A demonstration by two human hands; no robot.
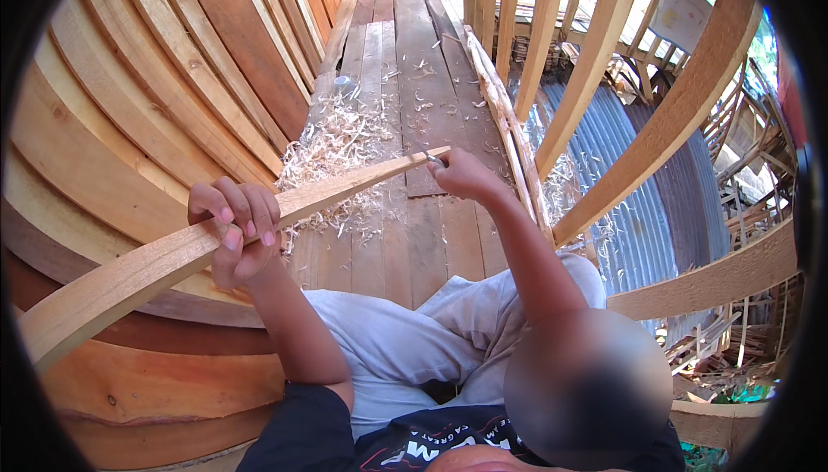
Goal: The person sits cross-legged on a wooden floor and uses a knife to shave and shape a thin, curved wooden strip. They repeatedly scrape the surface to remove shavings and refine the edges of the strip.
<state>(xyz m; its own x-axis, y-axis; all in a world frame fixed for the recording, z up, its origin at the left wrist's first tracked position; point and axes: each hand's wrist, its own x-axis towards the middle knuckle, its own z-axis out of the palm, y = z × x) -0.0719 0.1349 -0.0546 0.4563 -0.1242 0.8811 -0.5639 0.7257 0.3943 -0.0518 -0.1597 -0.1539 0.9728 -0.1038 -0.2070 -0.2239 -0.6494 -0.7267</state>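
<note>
A long pale wooden batten (345, 182) slants across in front of me, from the lower left up to a narrow far end. My left hand (237, 226) is wrapped round it partway along, thumb and fingers on its faces. At the narrow end, my right hand (466, 175) is closed in a fist. A small metal tool (432, 157) pokes out of that fist against the wood; most of it is hidden, so its exact kind cannot be made out.
Curly wood shavings (345, 131) lie heaped on the plank floor (427, 239). Upright boards (155, 101) form a wall at left. Wooden posts (595, 50) stand at right, with corrugated metal sheets (604, 170) below. A small round object (344, 84) sits beyond the shavings.
</note>
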